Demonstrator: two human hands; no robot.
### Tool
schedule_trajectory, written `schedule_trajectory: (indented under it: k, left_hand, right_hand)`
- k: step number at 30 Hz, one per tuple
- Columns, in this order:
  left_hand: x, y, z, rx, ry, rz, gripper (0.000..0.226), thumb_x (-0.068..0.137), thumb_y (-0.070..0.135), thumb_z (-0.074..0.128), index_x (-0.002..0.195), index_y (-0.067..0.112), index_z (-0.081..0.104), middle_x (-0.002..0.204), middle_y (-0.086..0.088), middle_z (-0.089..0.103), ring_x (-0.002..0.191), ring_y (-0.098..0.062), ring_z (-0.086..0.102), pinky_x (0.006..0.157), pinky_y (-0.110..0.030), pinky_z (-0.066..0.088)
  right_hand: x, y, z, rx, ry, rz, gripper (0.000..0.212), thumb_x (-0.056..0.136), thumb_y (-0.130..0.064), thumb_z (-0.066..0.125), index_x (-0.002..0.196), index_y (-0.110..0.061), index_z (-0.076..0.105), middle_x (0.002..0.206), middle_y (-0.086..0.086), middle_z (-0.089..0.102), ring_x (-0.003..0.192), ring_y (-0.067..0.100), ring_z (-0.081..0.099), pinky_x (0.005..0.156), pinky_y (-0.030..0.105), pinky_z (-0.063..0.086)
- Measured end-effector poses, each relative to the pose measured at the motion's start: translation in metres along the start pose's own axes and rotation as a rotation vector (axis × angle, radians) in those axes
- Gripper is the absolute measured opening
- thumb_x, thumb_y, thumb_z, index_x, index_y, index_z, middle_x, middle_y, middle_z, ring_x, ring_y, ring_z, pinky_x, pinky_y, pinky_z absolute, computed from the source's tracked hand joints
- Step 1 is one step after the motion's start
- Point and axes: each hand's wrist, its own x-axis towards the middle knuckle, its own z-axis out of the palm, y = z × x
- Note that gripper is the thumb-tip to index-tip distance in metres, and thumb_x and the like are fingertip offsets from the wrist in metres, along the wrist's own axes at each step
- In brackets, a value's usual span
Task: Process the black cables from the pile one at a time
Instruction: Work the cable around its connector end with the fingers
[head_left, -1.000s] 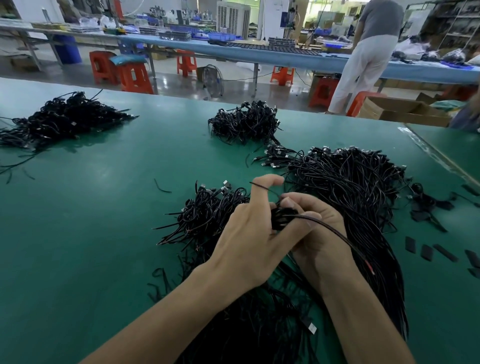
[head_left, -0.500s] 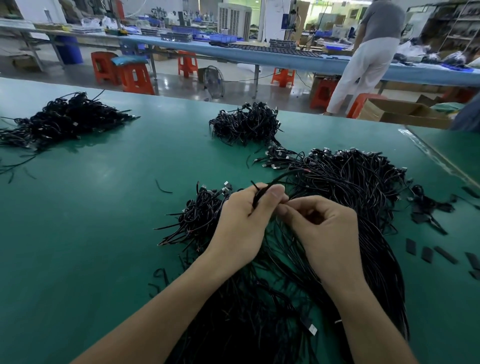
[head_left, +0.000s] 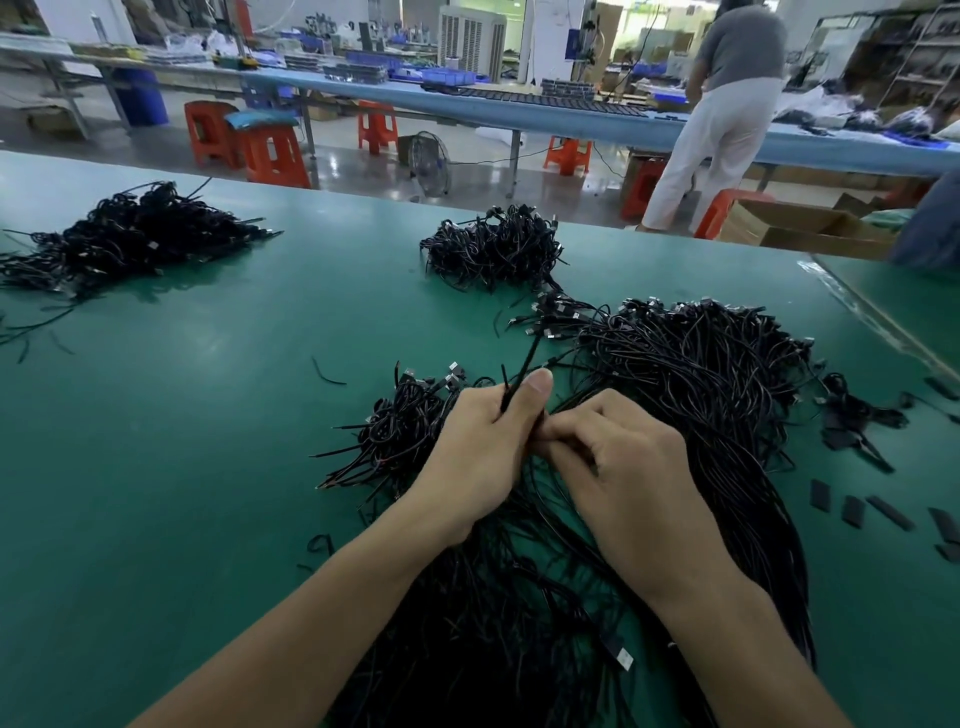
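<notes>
We hold one black cable (head_left: 523, 370) in front of us, just above the near edge of the big pile of loose cables (head_left: 701, 374). Its free end rises out of our left hand (head_left: 478, 452) and leans away towards the far side of the worktop (head_left: 208, 415). The left hand is clamped on it, with the thumb pressed along the cable and the fingers curled round it from the other side. Our right hand (head_left: 623, 467) touches the left, its fingers curled in and pinching the same cable just below the left thumb. The exact grip of those fingertips is partly hidden.

The big pile spreads from under our wrists out to the right, long strands running back towards us and metal plug ends showing along its far rim. Just left of the left hand lies a smaller heap of coiled cables (head_left: 400, 421), touching the big pile. Further back sits a third heap (head_left: 493, 249), and well apart at the far left a fourth (head_left: 130, 234). A short cable scrap (head_left: 327, 371) lies alone on the green surface to the left. Several flat black strips (head_left: 852, 512) lie at the right.

Beyond the worktop there are orange stools (head_left: 275, 156), a floor fan (head_left: 428, 161), a cardboard box (head_left: 800, 228) and a long blue bench (head_left: 571, 119), where a person in white trousers (head_left: 722, 114) stands facing away.
</notes>
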Motion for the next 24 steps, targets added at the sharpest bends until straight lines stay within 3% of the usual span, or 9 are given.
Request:
schedule_trajectory:
  k: [2,5,10,14,22,24]
  left_hand:
    - [0.000,0.002,-0.003,-0.082,-0.131,-0.192,0.051,0.100,0.054,0.046,0.062,0.020,0.042,0.052,0.006,0.028,0.043,-0.010,0.022,0.040,-0.019,0.019]
    - [-0.002,0.003,-0.009,-0.126,-0.342,-0.423,0.056,0.098,0.061,0.043,0.054,0.026,0.043,0.053,0.008,0.028,0.043,-0.009,0.020,0.038,-0.015,0.018]
    - [-0.002,0.003,-0.012,-0.249,-0.535,-0.574,0.059,0.090,0.073,0.034,0.054,0.026,0.032,0.053,0.009,0.023,0.040,-0.007,0.014,0.035,-0.011,0.014]
    - [0.001,0.003,-0.011,-0.276,-0.577,-0.578,0.041,0.079,0.061,0.035,0.063,0.024,0.027,0.057,0.008,0.023,0.047,-0.008,0.009,0.037,-0.009,0.012]
    - [-0.004,0.003,-0.013,-0.352,-0.663,-0.469,0.007,0.072,0.029,0.041,0.069,0.024,0.038,0.068,0.005,0.020,0.052,-0.009,0.014,0.036,-0.010,0.017]
    - [-0.007,0.002,-0.016,-0.314,-0.728,-0.431,0.019,0.068,0.010,0.049,0.081,0.022,0.042,0.064,0.008,0.030,0.050,-0.006,0.021,0.036,-0.009,0.021]
  right_hand:
    - [-0.001,-0.002,-0.002,-0.166,-0.028,-0.145,0.004,0.091,-0.009,0.069,0.092,-0.008,0.073,0.087,0.001,0.060,0.080,0.017,0.058,0.070,0.032,0.054]
    - [0.004,-0.002,-0.011,-0.263,-0.074,-0.325,0.009,0.091,-0.010,0.063,0.086,-0.007,0.070,0.092,0.005,0.060,0.087,0.022,0.055,0.073,0.037,0.052]
    - [0.013,0.000,-0.022,-0.185,-0.212,-0.360,0.007,0.082,-0.010,0.075,0.088,-0.012,0.073,0.116,0.006,0.063,0.100,0.022,0.060,0.080,0.037,0.054]
    - [0.012,0.006,-0.022,-0.115,-0.229,-0.287,0.005,0.084,-0.013,0.068,0.085,-0.014,0.073,0.123,0.002,0.064,0.103,0.021,0.061,0.090,0.032,0.049]
    - [0.011,0.015,-0.027,0.034,-0.231,-0.113,0.009,0.083,-0.030,0.071,0.083,-0.023,0.077,0.087,-0.010,0.069,0.087,0.011,0.063,0.084,0.033,0.042]
    - [0.014,0.016,-0.032,0.138,-0.286,-0.018,0.004,0.081,-0.033,0.079,0.081,-0.028,0.079,0.084,-0.014,0.069,0.084,0.006,0.064,0.082,0.031,0.044]
